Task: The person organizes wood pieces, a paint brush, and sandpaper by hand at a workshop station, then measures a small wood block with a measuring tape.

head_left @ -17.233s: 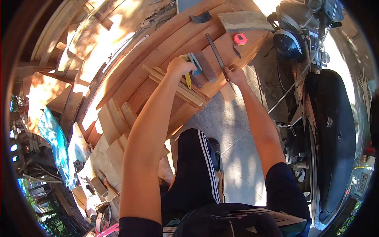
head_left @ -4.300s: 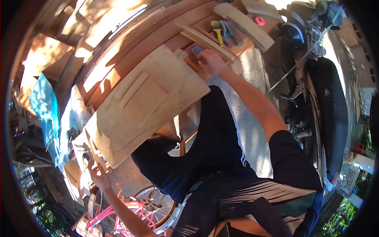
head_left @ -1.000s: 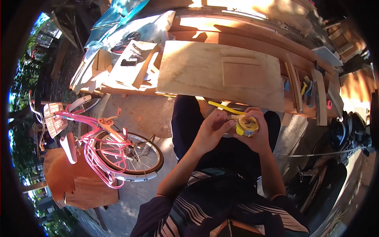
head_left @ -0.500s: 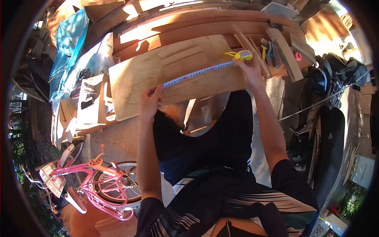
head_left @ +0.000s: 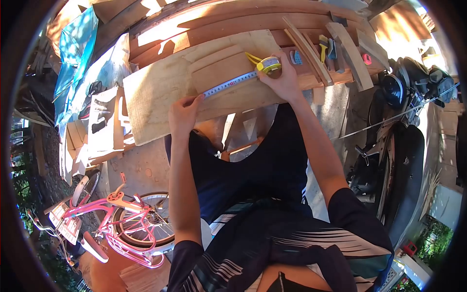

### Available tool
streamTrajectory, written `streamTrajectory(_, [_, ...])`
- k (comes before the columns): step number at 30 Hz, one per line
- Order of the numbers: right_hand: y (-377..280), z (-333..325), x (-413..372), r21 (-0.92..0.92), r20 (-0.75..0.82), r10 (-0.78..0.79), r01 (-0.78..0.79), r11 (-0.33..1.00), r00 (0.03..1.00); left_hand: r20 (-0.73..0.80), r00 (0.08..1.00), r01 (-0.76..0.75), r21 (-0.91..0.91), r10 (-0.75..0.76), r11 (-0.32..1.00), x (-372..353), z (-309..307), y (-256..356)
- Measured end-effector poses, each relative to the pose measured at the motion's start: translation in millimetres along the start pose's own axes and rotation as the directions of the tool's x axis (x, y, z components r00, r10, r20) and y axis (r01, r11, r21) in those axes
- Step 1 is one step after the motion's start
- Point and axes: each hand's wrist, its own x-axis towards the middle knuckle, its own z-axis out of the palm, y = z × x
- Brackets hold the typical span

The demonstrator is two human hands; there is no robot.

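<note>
A yellow tape measure [head_left: 269,66] sits in my right hand [head_left: 283,80], its wrist strap hanging off to the left. The white blade [head_left: 230,85] runs out from the case down to the left. Its far end is pinched between the thumb and fingers of my left hand [head_left: 184,114]. Beneath the blade lies a wide plywood board [head_left: 158,87]. A smaller rectangular wooden piece [head_left: 219,73] rests on that board, and the blade stretches along its near side.
Long planks [head_left: 214,22] lie behind the board. To the right are a yellow-handled brush [head_left: 323,47], narrow wood strips [head_left: 307,53] and a pink item [head_left: 366,59]. A pink bicycle [head_left: 116,214] is at lower left. A motorcycle [head_left: 399,141] stands at right.
My right hand has moved left with the tape case, and the exposed blade is shorter. My left hand still grips the blade's end. The camera view has shifted slightly.
</note>
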Motion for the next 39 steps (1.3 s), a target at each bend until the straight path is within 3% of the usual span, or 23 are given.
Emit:
streamTrajectory(7, [-1.0,-9.7,-6.6,0.049,0.054,-0.044,0.041,0.998,0.998,-0.106,0.989,-0.113,-0.061,0.106,0.992,-9.5,6.7,6.5])
streamTrajectory(10, [-3.2,-12.3,-6.9,0.065,0.074,-0.047,0.042,0.997,0.996,-0.110,0.985,-0.127,0.034,0.130,0.991,-15.2,1.8,8.5])
streamTrajectory(13, [-4.9,-11.1,-6.3,0.058,0.067,-0.057,0.053,0.997,0.996,-0.266,0.926,-0.255,0.083,0.268,0.963,-44.2,-16.3,4.1])
streamTrajectory(15, [-4.2,-10.3,-6.1,0.054,0.054,-0.079,0.076,0.996,0.995,-0.315,0.939,-0.142,0.001,0.135,0.990,-88.3,-39.9,1.2])
streamTrajectory(17, [-2.6,-9.7,-4.8,0.051,0.034,-0.114,0.112,0.992,0.993,-0.369,0.829,-0.266,0.402,0.421,0.876,-127.8,-51.7,-53.9])
streamTrajectory(19, [-5.1,-10.2,-5.1,0.073,0.052,-0.066,0.063,0.995,0.996,-0.212,0.940,-0.172,0.385,0.269,0.907,-182.8,-42.6,-102.4])
streamTrajectory(21, [-6.2,-10.3,-5.7,0.088,0.065,-0.045,0.039,0.995,0.997,-0.155,0.978,-0.128,0.070,0.137,0.989,-245.3,-17.7,-166.8])
streamTrajectory(23, [-4.5,-11.5,-6.5,0.091,0.072,-0.055,0.048,0.995,0.996,-0.157,0.987,-0.034,-0.068,0.023,0.997,-292.3,-12.3,-167.3])
streamTrajectory(25, [-6.3,-15.5,-7.6,0.062,0.096,-0.024,0.018,0.998,0.995,-0.162,0.982,0.078,-0.115,-0.096,0.990,-328.9,-15.0,-167.6])
streamTrajectory(28, [-6.9,-11.9,1.0,0.095,0.115,0.007,-0.018,0.995,0.993,-0.050,0.956,0.286,-0.046,-0.288,0.957,-366.3,-27.0,-207.5])
streamTrajectory(34, [-7.1,-8.9,-2.9,0.112,0.139,0.033,-0.048,0.993,0.990,-0.053,0.997,0.036,-0.194,-0.047,0.980,-366.6,-23.4,-206.1])
streamTrajectory(36, [-7.9,-15.4,-3.2,0.086,0.133,0.043,-0.055,0.995,0.990,-0.078,0.993,0.040,-0.460,-0.085,0.887,-361.1,-17.1,-209.8])
streamTrajectory(39, [-9.5,-14.7,-4.5,0.039,0.152,0.090,-0.097,0.995,0.984,-0.122,0.992,-0.047,-0.480,-0.014,0.876,-362.1,-9.8,-224.5])
